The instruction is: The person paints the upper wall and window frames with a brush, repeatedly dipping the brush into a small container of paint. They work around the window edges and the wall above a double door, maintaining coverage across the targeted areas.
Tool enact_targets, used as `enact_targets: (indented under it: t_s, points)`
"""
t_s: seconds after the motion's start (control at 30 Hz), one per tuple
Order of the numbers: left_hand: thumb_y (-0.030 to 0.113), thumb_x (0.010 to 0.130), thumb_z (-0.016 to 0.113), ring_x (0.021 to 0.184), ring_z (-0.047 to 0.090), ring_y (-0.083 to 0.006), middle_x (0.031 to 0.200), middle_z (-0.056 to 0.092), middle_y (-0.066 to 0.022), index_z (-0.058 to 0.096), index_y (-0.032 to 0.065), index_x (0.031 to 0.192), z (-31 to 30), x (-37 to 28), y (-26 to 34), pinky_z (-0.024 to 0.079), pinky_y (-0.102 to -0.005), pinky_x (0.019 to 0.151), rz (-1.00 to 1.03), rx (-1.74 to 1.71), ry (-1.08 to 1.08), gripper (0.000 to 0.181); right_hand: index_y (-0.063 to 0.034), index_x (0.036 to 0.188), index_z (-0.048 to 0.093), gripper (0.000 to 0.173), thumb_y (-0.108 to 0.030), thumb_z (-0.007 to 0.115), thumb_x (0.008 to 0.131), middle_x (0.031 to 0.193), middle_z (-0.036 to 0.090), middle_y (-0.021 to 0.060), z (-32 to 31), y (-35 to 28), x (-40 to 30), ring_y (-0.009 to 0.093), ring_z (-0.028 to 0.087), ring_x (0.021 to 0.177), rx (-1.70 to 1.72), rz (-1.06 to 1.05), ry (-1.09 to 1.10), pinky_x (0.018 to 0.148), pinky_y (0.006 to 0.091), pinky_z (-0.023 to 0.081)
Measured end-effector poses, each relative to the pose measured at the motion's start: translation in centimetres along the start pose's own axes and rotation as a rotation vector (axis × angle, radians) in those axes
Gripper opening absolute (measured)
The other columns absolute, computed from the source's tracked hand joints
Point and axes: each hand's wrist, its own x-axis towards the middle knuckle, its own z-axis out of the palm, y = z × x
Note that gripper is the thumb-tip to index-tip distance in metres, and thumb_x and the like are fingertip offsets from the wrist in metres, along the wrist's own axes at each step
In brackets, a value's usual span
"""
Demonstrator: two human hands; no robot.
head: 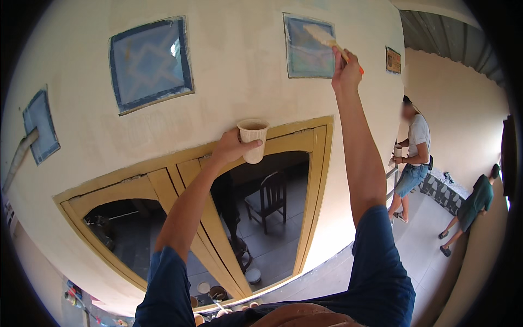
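My left hand grips a pale plastic cup smeared with dried paint, held upright in front of the top rail of a yellow wooden window frame. Raised at the upper right, my right hand holds a paintbrush by its wooden handle, which has an orange end. The brush's pale bristles lie over the glass of a small square wall window; whether they touch it I cannot tell. What the cup contains is hard to make out.
Another square window with blue edging sits left in the cream wall. A pipe crosses a third window at far left. To the right, a person holds a cup on a raised support; another person stands on the tiled floor. Paint containers lie below.
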Motion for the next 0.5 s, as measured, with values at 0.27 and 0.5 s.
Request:
enact_targets:
  t_s: [0.27,0.5]
  points:
    - [0.024,0.078,0.085,0.103,0.069,-0.0208,0.114,0.071,-0.014,0.062,-0.0031,0.122,-0.8,-0.6,-2.1,0.056,-0.0348,0.089,0.082,-0.154,0.014,0.057,0.0172,0.097,0.047,0.025,-0.006,0.051,0.089,0.101,0.058,0.0207,9.6,4.9,9.1,0.037,0.069,0.093,0.09,-0.157,0.045,0.086,0.0374,0.064]
    - [0.022,0.078,0.085,0.103,0.07,-0.0214,0.114,0.071,-0.0138,0.061,-0.0042,0.123,-0.4,0.0,-2.1,0.057,-0.0356,0.09,0.094,-0.406,-0.007,0.058,0.0103,0.085,0.055,0.024,-0.012,0.051,0.092,0.084,0.056,0.0155,12.8,8.7,22.2,0.03,0.063,0.083,0.108,-0.297,-0.123,0.08,0.0387,0.062]
